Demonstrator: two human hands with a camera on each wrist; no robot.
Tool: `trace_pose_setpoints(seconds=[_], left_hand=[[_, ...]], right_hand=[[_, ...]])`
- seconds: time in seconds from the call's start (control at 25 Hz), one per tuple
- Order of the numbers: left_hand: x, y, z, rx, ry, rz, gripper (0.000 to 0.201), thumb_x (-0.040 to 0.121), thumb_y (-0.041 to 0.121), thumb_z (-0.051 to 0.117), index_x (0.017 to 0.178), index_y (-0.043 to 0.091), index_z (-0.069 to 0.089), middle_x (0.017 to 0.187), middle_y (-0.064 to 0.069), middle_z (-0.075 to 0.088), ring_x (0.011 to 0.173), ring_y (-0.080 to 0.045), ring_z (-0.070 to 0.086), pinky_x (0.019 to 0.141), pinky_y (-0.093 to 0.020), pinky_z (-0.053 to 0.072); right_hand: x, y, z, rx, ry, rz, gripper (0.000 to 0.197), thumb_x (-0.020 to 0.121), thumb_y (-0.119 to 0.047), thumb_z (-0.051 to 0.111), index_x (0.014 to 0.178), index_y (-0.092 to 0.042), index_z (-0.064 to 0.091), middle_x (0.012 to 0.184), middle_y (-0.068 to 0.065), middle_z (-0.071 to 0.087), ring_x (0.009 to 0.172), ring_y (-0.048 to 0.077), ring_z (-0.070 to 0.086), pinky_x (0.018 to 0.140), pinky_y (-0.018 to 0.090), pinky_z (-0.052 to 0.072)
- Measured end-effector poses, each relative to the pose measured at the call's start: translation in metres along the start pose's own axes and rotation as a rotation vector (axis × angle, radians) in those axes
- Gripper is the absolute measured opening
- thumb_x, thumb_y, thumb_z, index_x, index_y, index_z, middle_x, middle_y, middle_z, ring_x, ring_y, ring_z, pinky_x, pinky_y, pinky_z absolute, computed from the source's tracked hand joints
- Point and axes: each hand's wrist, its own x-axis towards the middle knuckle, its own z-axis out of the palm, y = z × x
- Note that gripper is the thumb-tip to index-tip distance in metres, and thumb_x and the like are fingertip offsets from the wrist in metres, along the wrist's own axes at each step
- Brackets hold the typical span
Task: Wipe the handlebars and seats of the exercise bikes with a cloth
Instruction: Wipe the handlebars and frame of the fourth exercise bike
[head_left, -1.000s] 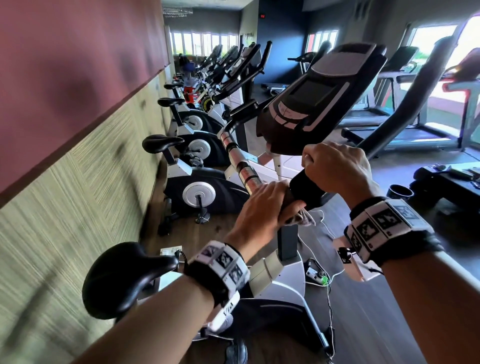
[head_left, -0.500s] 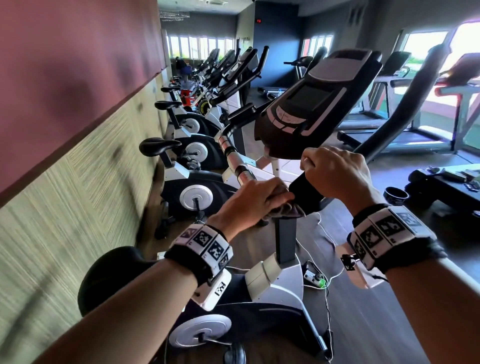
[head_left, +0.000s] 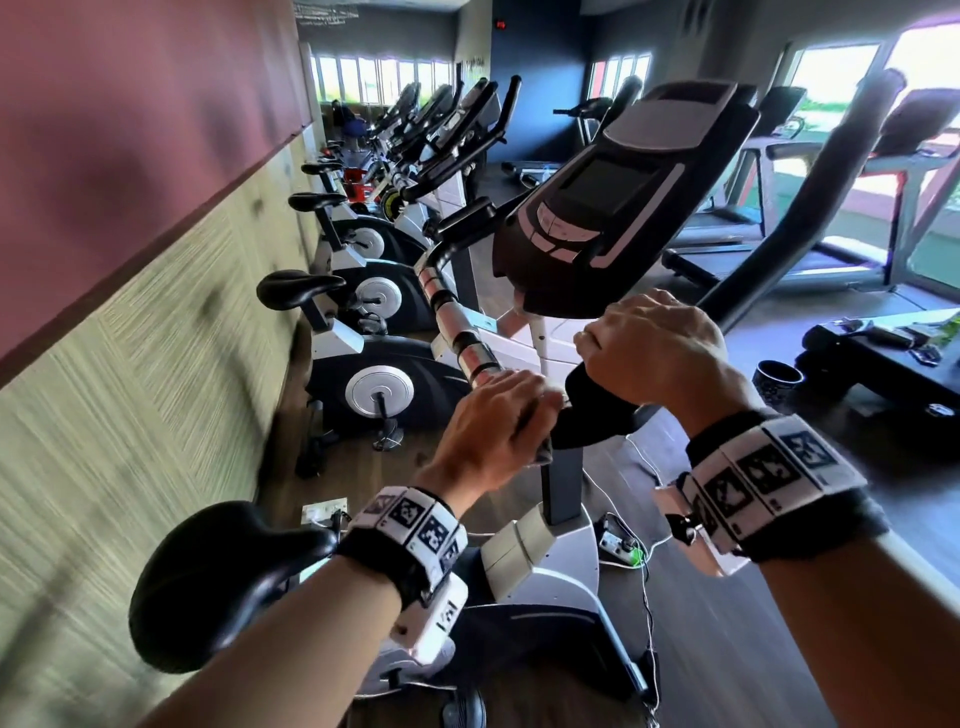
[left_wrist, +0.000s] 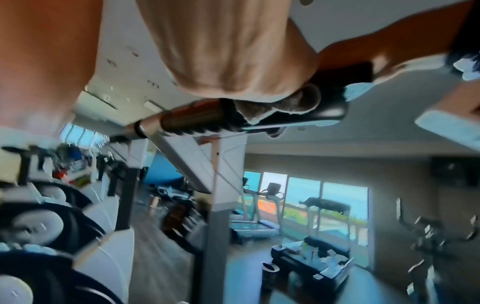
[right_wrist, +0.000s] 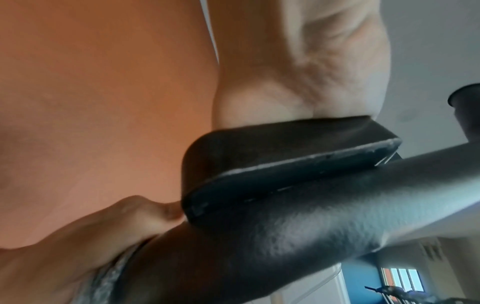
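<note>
**Wipe the left bar, brace with the right**

Head: your left hand (head_left: 498, 421) wraps the cloth (head_left: 543, 451) round the handlebar (head_left: 457, 332); right hand (head_left: 654, 353) grips the other bar. Keep that brace.

Left wrist: cloth (left_wrist: 280, 102) bunched under the hand; spread it.

Right wrist: fist clamped on foam, holding firm.

text: none legible | wrist bands (head_left: 415, 525): square marker patterns only | console (head_left: 613, 208): unreadable
</note>
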Motion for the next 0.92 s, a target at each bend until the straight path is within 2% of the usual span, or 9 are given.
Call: trace_pose_setpoints(seconds=[0.08,0.12,0.24,0.28,0.4,0.48,0.64,0.8,0.92], left_hand=[[0.007,-0.029,-0.007,0.04,-0.019,0.086,0.037,0.105,0.035,0.042,0.106,0.01,0.07,0.103,-0.003,0.072,0.1,-0.02,0.066,0.091,-0.043,0.053],[0.012,-0.041,-0.008,0.022,0.017,0.062,0.037,0.104,0.034,0.043,0.105,0.009,0.07,0.104,-0.005,0.072,0.101,-0.022,0.066,0.091,-0.046,0.054],[0.013,-0.046,0.001,-0.111,0.274,-0.185,0.039,0.102,0.029,0.043,0.108,0.003,0.071,0.114,-0.01,0.072,0.111,-0.021,0.065,0.099,-0.046,0.051],[0.008,-0.039,0.005,-0.093,0.287,-0.182,0.038,0.102,0.026,0.043,0.113,0.003,0.071,0.12,-0.009,0.071,0.117,-0.019,0.063,0.104,-0.043,0.049],[-0.011,-0.028,0.006,-0.025,0.168,0.065,0.03,0.103,0.018,0.046,0.118,0.004,0.068,0.122,-0.008,0.068,0.122,-0.021,0.06,0.11,-0.037,0.045],[0.003,-0.043,-0.004,-0.068,0.077,0.043,0.03,0.104,0.02,0.044,0.113,0.005,0.068,0.114,-0.006,0.07,0.113,-0.023,0.063,0.103,-0.041,0.049],[0.025,-0.055,-0.006,-0.087,0.119,-0.115,0.035,0.102,0.026,0.041,0.098,0.007,0.071,0.102,-0.002,0.072,0.101,-0.021,0.066,0.091,-0.044,0.051],[0.004,-0.036,0.004,-0.071,0.108,0.069,0.03,0.101,0.025,0.044,0.096,0.009,0.069,0.095,0.001,0.069,0.093,-0.019,0.064,0.086,-0.041,0.051],[0.033,-0.072,-0.01,-0.083,-0.002,0.043,0.038,0.101,0.032,0.039,0.097,0.009,0.069,0.093,0.001,0.068,0.094,-0.022,0.064,0.091,-0.047,0.049]], right_hand=[[-0.002,0.001,0.005,-0.001,0.092,-0.007,0.05,0.107,-0.045,0.026,0.104,-0.028,0.073,0.118,-0.004,0.069,0.123,0.019,0.057,0.102,0.036,0.039],[-0.003,0.002,0.007,0.011,0.131,0.002,0.051,0.107,-0.046,0.026,0.101,-0.029,0.074,0.116,-0.006,0.07,0.121,0.019,0.058,0.099,0.035,0.041],[-0.003,0.003,0.011,0.037,0.168,0.019,0.052,0.106,-0.049,0.026,0.096,-0.03,0.074,0.11,-0.008,0.072,0.115,0.019,0.061,0.092,0.033,0.044],[-0.002,0.002,0.012,0.041,0.169,0.03,0.052,0.105,-0.05,0.026,0.096,-0.03,0.074,0.11,-0.007,0.072,0.115,0.019,0.062,0.092,0.034,0.044],[-0.002,0.0,0.012,0.034,0.157,0.049,0.051,0.104,-0.051,0.027,0.098,-0.031,0.074,0.113,-0.007,0.071,0.119,0.02,0.059,0.095,0.035,0.044],[-0.004,-0.002,0.011,0.023,0.142,0.027,0.049,0.105,-0.049,0.027,0.1,-0.031,0.073,0.115,-0.007,0.07,0.12,0.019,0.057,0.096,0.035,0.042],[-0.004,-0.002,0.01,0.011,0.141,0.011,0.05,0.106,-0.048,0.026,0.102,-0.031,0.072,0.116,-0.007,0.07,0.12,0.02,0.057,0.1,0.036,0.039],[0.006,-0.001,0.012,0.02,-0.012,0.025,0.05,0.106,-0.051,0.023,0.109,-0.033,0.069,0.124,-0.006,0.064,0.125,0.02,0.05,0.103,0.042,0.036],[0.007,-0.002,0.01,0.011,-0.057,0.048,0.048,0.106,-0.052,0.023,0.115,-0.035,0.067,0.128,-0.007,0.059,0.13,0.02,0.043,0.106,0.043,0.03]])
